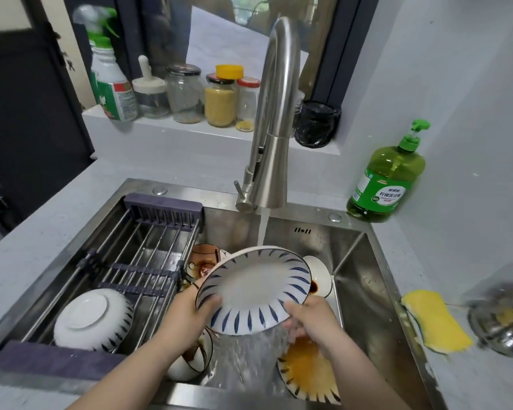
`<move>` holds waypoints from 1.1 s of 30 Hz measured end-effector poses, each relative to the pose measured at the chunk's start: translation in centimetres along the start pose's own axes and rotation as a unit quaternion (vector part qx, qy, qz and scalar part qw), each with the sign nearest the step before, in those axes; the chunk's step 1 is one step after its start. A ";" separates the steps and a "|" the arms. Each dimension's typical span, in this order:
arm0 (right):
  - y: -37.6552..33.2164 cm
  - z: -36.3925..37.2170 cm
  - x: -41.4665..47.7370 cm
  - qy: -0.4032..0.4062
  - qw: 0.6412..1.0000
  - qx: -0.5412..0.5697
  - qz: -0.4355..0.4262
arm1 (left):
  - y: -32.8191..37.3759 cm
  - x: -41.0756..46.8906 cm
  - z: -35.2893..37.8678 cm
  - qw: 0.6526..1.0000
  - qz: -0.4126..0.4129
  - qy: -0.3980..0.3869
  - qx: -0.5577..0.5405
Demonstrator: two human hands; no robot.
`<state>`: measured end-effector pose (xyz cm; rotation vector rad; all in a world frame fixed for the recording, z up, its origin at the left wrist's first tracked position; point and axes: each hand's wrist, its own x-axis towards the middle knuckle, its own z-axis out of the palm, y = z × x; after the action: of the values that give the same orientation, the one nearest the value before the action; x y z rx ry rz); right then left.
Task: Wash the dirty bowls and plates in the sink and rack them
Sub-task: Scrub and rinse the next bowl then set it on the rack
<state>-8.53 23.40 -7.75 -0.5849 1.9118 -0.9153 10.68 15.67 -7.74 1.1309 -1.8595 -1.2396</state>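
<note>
The sink holds most of the load unwashed: an orange-smeared plate and a sauce-stained bowl among other soiled bowls. The rack over its left half carries one upturned clean bowl. The striped plate is tilted under the running tap, the left hand and right hand each pinching its rim, thumb on the face, other fingers largely hidden beneath; the task is judged to be at an early stage.
</note>
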 end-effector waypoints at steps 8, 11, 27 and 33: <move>-1.7 2.2 -1.3 0.019 0.999 -0.021 -0.046 | -0.5 -2.2 -1.9 0.996 0.013 0.083 -0.001; -2.1 3.2 -1.8 0.017 0.996 -0.007 -0.083 | -0.4 -2.3 -3.1 0.995 0.015 0.101 0.002; -10.0 8.8 -2.1 -0.063 0.978 -0.008 -0.200 | -1.8 0.8 -9.9 0.952 -0.168 0.020 -0.254; -14.2 13.5 0.2 -0.017 0.987 -0.049 -0.153 | -2.5 1.8 -12.4 0.984 0.059 0.103 0.132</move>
<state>3.68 9.69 -0.93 -0.9678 1.8751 -0.9987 21.19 8.69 -5.48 1.2183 -1.9382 -0.7931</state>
